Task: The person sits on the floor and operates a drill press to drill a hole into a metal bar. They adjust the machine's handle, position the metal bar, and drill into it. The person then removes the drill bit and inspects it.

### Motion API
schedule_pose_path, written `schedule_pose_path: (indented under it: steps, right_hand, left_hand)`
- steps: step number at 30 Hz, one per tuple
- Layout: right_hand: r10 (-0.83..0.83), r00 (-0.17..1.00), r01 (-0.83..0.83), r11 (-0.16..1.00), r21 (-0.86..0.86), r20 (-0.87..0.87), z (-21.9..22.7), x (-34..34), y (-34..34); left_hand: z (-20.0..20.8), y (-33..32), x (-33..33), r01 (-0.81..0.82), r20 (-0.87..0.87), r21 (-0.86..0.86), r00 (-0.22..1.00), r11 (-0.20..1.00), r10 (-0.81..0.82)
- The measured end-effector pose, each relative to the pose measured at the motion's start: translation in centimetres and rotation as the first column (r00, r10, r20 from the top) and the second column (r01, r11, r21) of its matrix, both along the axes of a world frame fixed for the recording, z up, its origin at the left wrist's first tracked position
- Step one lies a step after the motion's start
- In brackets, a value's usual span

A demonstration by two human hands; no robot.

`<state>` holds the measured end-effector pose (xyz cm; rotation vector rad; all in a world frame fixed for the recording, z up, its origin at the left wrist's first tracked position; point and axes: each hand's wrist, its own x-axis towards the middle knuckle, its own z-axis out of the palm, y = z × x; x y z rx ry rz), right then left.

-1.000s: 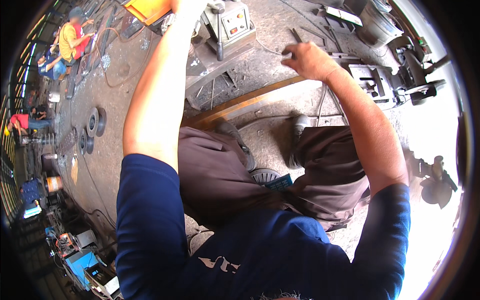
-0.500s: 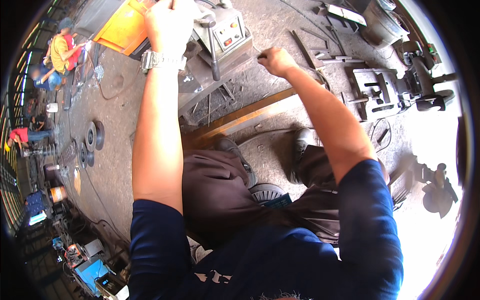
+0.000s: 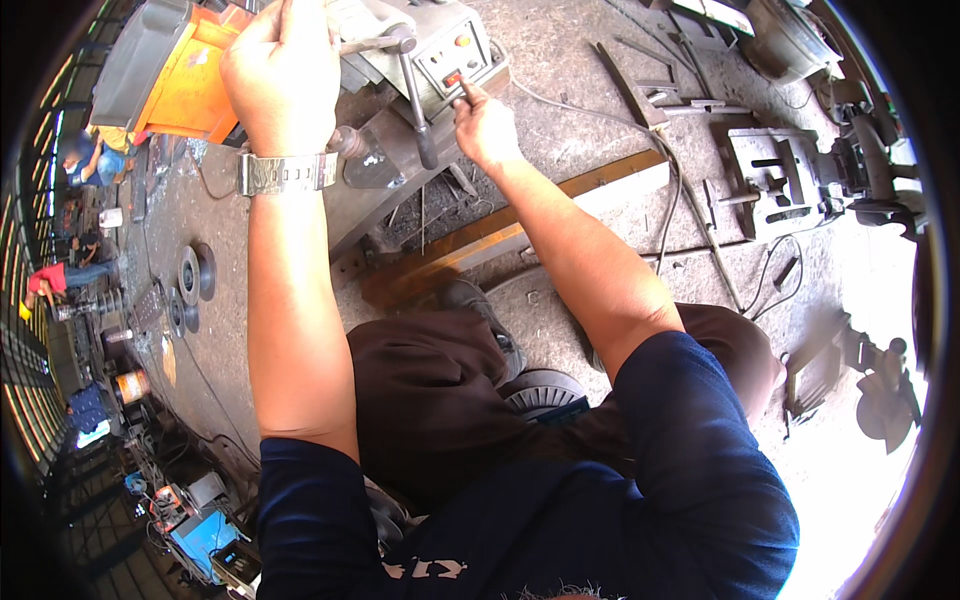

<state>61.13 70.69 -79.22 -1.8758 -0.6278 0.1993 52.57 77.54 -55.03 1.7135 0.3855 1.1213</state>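
My right hand (image 3: 487,128) reaches up to the grey control panel (image 3: 437,66) of a machine. Its index finger is stretched out and touches the red switch (image 3: 454,78) there; nothing shows in the hand. At the top edge is my left hand (image 3: 282,85), with a metal-banded watch (image 3: 288,173) on the wrist. Its fingers are curled together and partly cut off by the picture's edge, so what they hold, if anything, is hidden. Between the hands hangs a lever handle (image 3: 412,95) with dark knobs. Beside the left hand is an orange and grey housing (image 3: 190,85).
A rusty steel bar (image 3: 520,225) lies on the floor before my feet. Cables, metal offcuts and a vice-like machine (image 3: 775,185) lie to the right, below a metal bucket (image 3: 790,45). Reels (image 3: 189,275) stand at left, with other people (image 3: 65,285) beyond.
My right hand has moved left and up, from over the floor to the red switch, and its index finger has stretched out. My left hand appears slightly farther left and lower as the view shifted.
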Motion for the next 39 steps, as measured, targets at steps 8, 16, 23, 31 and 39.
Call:
schedule_pose_path:
  steps: [8, 16, 23, 31, 39]
  right_hand:
    - [0.139, 0.983, -0.142, 0.990, 0.017, 0.117, 2.6, 0.4, 0.9]
    - [0.183, 0.977, -0.173, 0.980, -0.101, 0.106, 3.6, 1.2, 2.3]
    - [0.020, 0.993, -0.020, 1.000, 0.007, -0.119, 1.6, 1.6, -0.2]
    - [0.036, 0.999, -0.036, 0.987, 0.155, 0.006, 3.0, 0.3, 0.9]
    - [0.045, 0.998, -0.032, 0.973, 0.229, -0.053, 3.5, -0.1, 3.2]
  left_hand:
    - [0.1, -0.1, 0.2, 0.033, 0.015, -0.007, 0.999, 0.999, -0.033]
    - [0.0, 0.0, 0.2, 0.003, -0.009, 0.023, 1.000, 1.000, -0.002]
    - [0.4, -0.3, 0.5, 0.012, 0.000, 0.032, 1.000, 0.999, -0.012]
    - [0.4, -0.7, 0.2, -0.043, -0.038, 0.035, 0.998, 0.998, 0.045]
    - [0.2, -0.4, -0.3, 0.003, -0.024, 0.069, 1.000, 0.998, -0.001]
